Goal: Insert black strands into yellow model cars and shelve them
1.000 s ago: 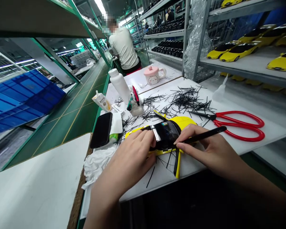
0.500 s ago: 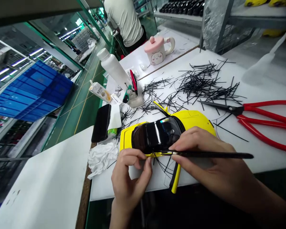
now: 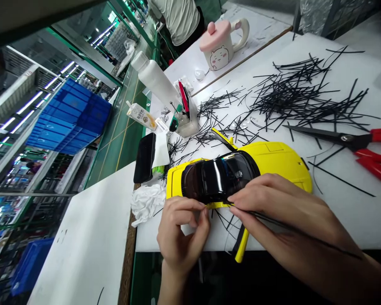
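Observation:
A yellow toy car [image 3: 269,154] with a black roof lies on the white table, its doors swung out on both sides. The near open door [image 3: 241,245] points toward me. My left hand [image 3: 184,228] is closed, thumb and forefinger pinched at the car's near sill; whatever is between them is too small to make out. My right hand [image 3: 279,212] grips slim black tweezers [image 3: 292,228], whose tips reach the near door opening, close to the left fingertips. Their back end slants down across the hand. Thin black strips [image 3: 220,220] lie under the near side.
Many black strips [image 3: 288,95] are heaped behind the car, with red-handled cutters [image 3: 346,137] at right. Along the left stand a white bottle [image 3: 155,78], a tool holder [image 3: 189,125], a phone [image 3: 145,159] and crumpled tissue [image 3: 147,203]. A lidded mug [image 3: 220,48] stands farther back.
The view has shifted, and the cutters now run off the right edge. In my right hand the tweezers have tilted, their back end lower. My left hand keeps its pinch at the sill.

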`<state>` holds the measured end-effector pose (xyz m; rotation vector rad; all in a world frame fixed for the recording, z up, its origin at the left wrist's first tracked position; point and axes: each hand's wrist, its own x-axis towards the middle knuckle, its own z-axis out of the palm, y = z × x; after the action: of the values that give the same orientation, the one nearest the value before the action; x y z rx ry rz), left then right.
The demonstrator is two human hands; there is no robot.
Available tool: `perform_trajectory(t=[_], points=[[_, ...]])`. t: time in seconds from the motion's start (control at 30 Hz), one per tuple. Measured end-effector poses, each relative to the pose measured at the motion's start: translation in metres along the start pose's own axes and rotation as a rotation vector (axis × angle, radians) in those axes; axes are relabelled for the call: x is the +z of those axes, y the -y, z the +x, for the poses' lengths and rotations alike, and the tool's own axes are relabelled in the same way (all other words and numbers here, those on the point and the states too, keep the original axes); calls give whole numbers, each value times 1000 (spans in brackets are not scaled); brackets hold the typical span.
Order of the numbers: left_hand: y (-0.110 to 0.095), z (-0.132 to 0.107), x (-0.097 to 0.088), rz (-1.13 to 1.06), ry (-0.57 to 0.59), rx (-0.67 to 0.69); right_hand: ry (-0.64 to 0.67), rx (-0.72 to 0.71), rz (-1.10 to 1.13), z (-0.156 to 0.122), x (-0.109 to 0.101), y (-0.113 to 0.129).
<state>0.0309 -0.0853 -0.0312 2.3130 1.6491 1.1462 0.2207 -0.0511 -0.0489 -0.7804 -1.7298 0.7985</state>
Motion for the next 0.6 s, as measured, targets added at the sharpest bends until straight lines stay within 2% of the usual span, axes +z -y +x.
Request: perform_trajectory(t=[0.17,0.3,0.4,0.6], points=[[-1,-1,5,68,34,49,-11,-15,14,0,-4,-1],[-2,-1,9,191,12,134,107,33,123,-4,-11,-4],[-3,0,10,271,32,185,145,17,166,-5,-15,-5],[1,6,3,276,78,285,77,3,71,-9,-17,-1]])
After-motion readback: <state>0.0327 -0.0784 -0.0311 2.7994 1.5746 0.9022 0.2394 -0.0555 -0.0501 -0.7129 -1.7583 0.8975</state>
